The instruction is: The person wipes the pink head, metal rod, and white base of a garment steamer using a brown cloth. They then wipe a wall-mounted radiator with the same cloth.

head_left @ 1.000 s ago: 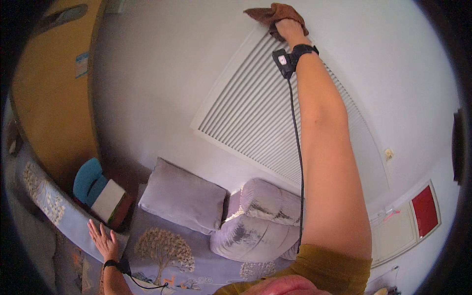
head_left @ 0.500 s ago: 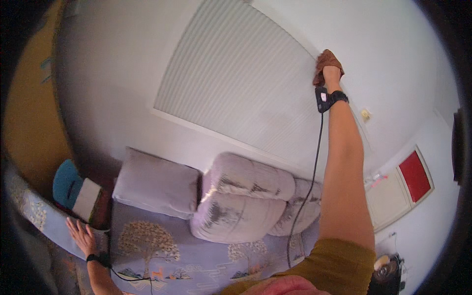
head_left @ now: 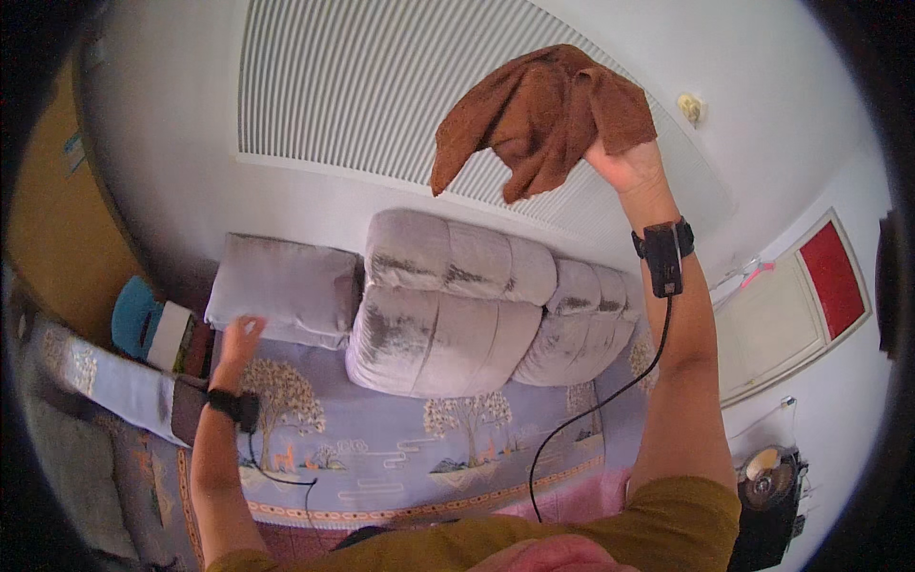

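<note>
A brown cloth [head_left: 543,119] hangs in loose folds from my raised right hand [head_left: 629,167], whose fingers are wrapped in it and mostly hidden. The cloth is in front of a large pale ribbed panel [head_left: 353,86] on the wall, overlapping its right half; I cannot tell whether it touches it. Lower on the left, my left hand [head_left: 240,341] is held over the patterned sofa cover, in front of a flat grey cushion [head_left: 281,281]. It holds nothing, and its fingers are loosely bent and apart. Each wrist wears a black strap with a device and a cable.
Plump silvery cushions [head_left: 448,329] lean against the wall along the sofa cover [head_left: 381,448], which is blue-grey with trees. A blue chair-like object [head_left: 136,317] stands far left. To the right are a small wall fitting [head_left: 691,110], a cream-and-red panel [head_left: 796,315] and a black fan-like object [head_left: 767,477].
My right hand has come back from the panel's right edge, and the cloth now hangs spread out. My left hand has lifted from the sofa arm and moved right and up.
</note>
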`<act>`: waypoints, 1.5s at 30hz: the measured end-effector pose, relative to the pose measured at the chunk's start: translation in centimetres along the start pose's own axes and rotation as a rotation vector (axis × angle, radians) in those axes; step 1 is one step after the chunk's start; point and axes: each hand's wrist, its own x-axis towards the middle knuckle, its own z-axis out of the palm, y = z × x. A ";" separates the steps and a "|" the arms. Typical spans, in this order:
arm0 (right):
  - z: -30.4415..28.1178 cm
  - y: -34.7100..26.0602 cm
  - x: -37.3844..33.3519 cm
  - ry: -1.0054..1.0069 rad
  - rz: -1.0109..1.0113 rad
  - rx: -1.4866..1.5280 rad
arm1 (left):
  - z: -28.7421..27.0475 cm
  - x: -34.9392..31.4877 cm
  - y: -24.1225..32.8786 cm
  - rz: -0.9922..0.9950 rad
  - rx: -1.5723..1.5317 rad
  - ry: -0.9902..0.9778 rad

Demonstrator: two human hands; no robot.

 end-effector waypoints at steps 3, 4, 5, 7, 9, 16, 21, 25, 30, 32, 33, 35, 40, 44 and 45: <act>-1.4 0.9 -4.8 -0.190 0.085 0.084 | 1.0 0.9 18.4 0.069 -0.765 -0.312; -1.9 1.6 -6.7 -0.264 0.124 0.144 | 0.7 0.4 24.6 -0.021 -1.065 -0.481; -2.6 2.2 -8.9 -0.335 0.159 0.195 | 0.4 -0.7 30.3 0.012 -1.439 -0.653; -4.6 3.1 -14.0 -0.302 0.293 0.268 | -0.3 -2.7 39.5 -0.027 -1.736 -0.947; -7.1 3.9 -19.7 -0.085 0.475 0.359 | 0.4 -4.6 46.4 0.019 -1.789 -1.029; -15.9 2.3 -34.8 0.190 0.677 -0.460 | 11.4 -9.1 60.7 -0.075 -1.205 -0.415; -21.5 -0.5 -38.3 0.228 0.477 0.644 | 15.5 -11.1 70.7 0.957 -0.199 -0.257; -26.0 -1.3 -40.3 0.605 0.291 0.386 | 17.0 -10.2 72.0 1.059 -0.611 -0.393; -31.6 -8.9 -43.2 0.733 0.085 0.307 | 24.3 -1.0 62.2 0.674 -0.312 -0.177; -33.3 -14.4 -43.6 0.664 0.007 0.152 | 28.2 3.2 56.2 0.305 0.087 -0.320; -34.0 -17.3 -43.7 0.575 -0.044 0.044 | 29.5 5.0 52.9 0.348 0.207 -0.298; -35.6 -23.1 -42.9 0.854 -0.093 -0.201 | 33.1 6.6 48.4 0.288 0.405 -0.275; -38.6 -33.9 -38.7 0.720 -0.165 -0.537 | 36.8 8.3 44.1 0.220 0.566 -0.353; -43.4 -37.7 -31.8 0.615 -0.179 -0.750 | 38.4 10.2 45.7 0.095 0.588 -0.366; -44.9 -37.9 -30.0 0.537 -0.183 -0.880 | 39.0 10.8 46.3 0.069 0.595 -0.367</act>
